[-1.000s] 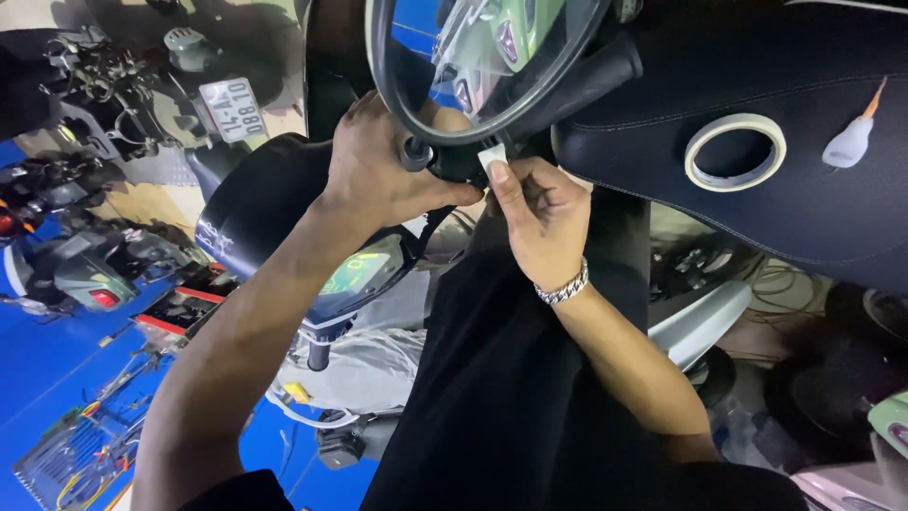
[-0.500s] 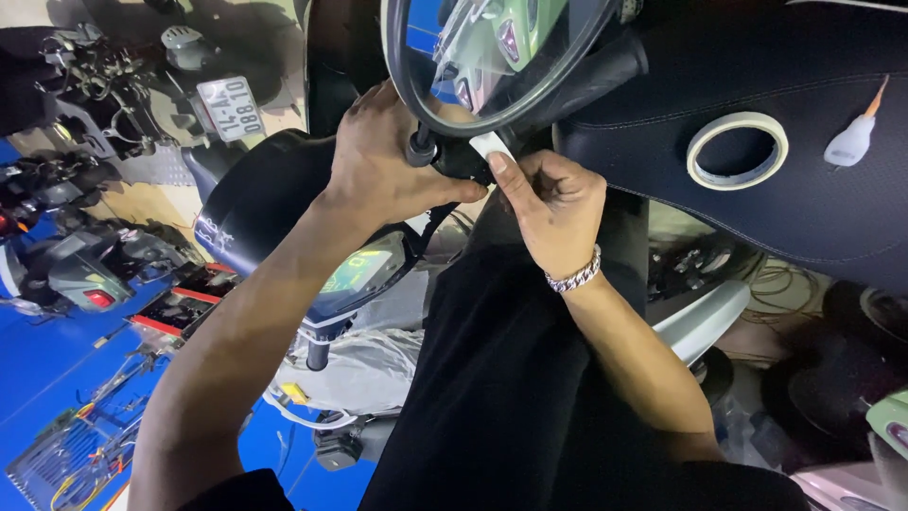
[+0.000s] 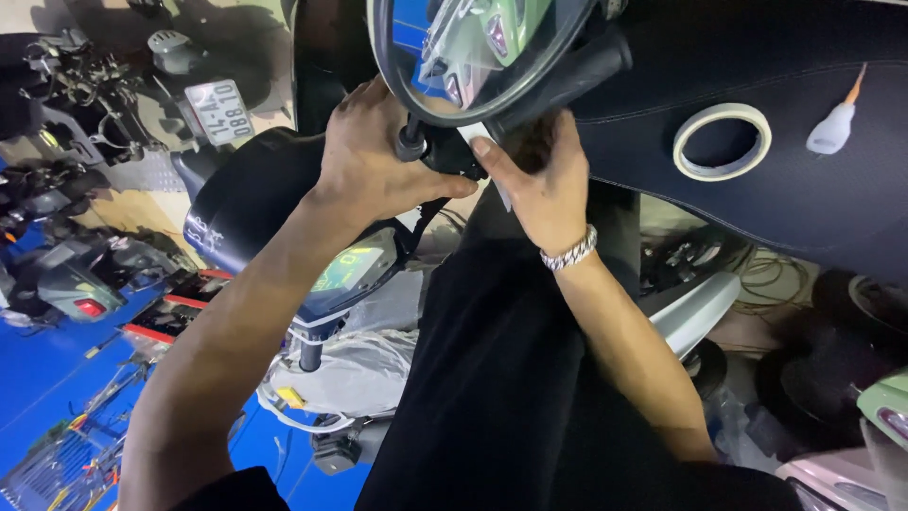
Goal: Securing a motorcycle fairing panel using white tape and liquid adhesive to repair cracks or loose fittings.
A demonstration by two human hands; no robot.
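Note:
A round mirror (image 3: 473, 47) stands on a dark stem (image 3: 411, 142) at the scooter's handlebar, next to the black grip (image 3: 567, 76). My left hand (image 3: 369, 166) wraps around the black bracket at the foot of the stem. My right hand (image 3: 539, 185), with a beaded bracelet (image 3: 567, 251) at the wrist, pinches a small white strip (image 3: 480, 132) and holds it against the same bracket just under the mirror. Part of the strip is hidden by my thumb.
A roll of pale tape (image 3: 722, 142) and a small white squeeze bottle (image 3: 834, 128) lie on the black seat (image 3: 804, 218) at the right. The lit scooter display (image 3: 355, 270) sits below my left forearm. Other scooters (image 3: 66, 284) and tools on blue floor (image 3: 57, 378) are at the left.
My right hand has carried the white strip up and left, from a little below the bracket to right against it under the mirror. My left hand keeps its grip.

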